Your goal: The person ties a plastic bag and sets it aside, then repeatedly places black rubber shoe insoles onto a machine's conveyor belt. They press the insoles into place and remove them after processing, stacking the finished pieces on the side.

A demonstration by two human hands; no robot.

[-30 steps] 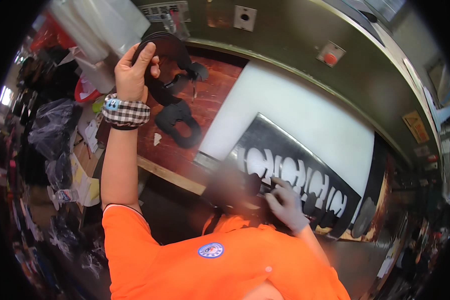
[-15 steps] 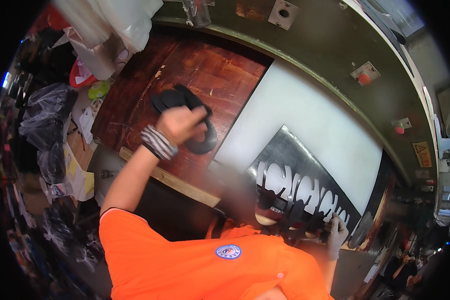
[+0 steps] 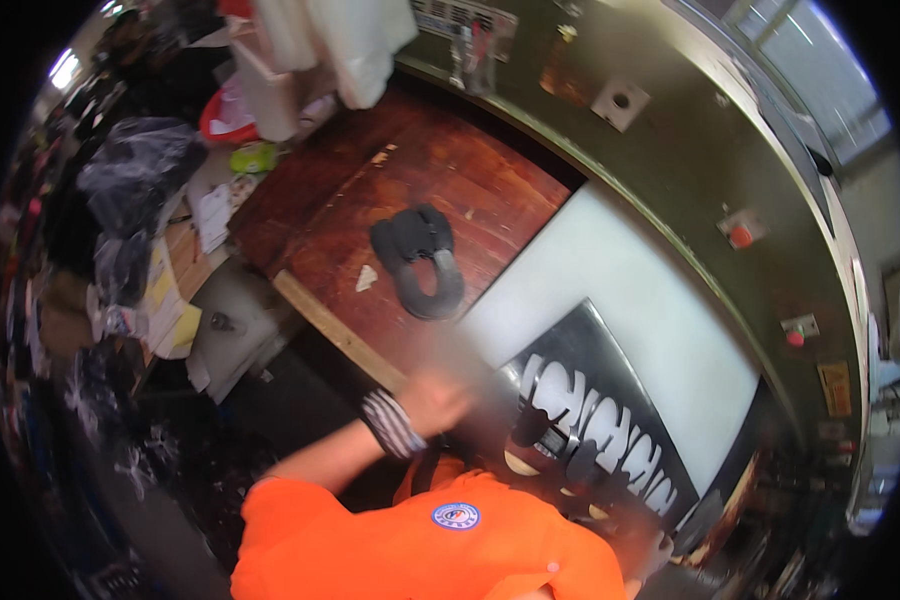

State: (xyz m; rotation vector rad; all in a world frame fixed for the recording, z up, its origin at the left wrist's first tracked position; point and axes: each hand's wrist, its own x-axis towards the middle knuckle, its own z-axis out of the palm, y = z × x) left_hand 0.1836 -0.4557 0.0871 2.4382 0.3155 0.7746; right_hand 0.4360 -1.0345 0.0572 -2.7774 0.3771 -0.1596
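Across the top sweeps the green machine beam, and under it we have the red-brown worktop, with a white board butting up to its right side. On that board, the black sheet, punched with a row of curved cut-outs that show white through it! Over on the worktop lie the dark U-shaped pieces, bunched together, curved end toward the person, well apart from the sheet. Here's the left hand, by the worktop's front edge, wristband on; its fingers blur out, so whether its grip is apart or together, I can't tell. Down low, the right hand sits near the sheet's lower right end, grip too smeared to call. Smallest of all, a pale scrap beside the U-shaped pieces.
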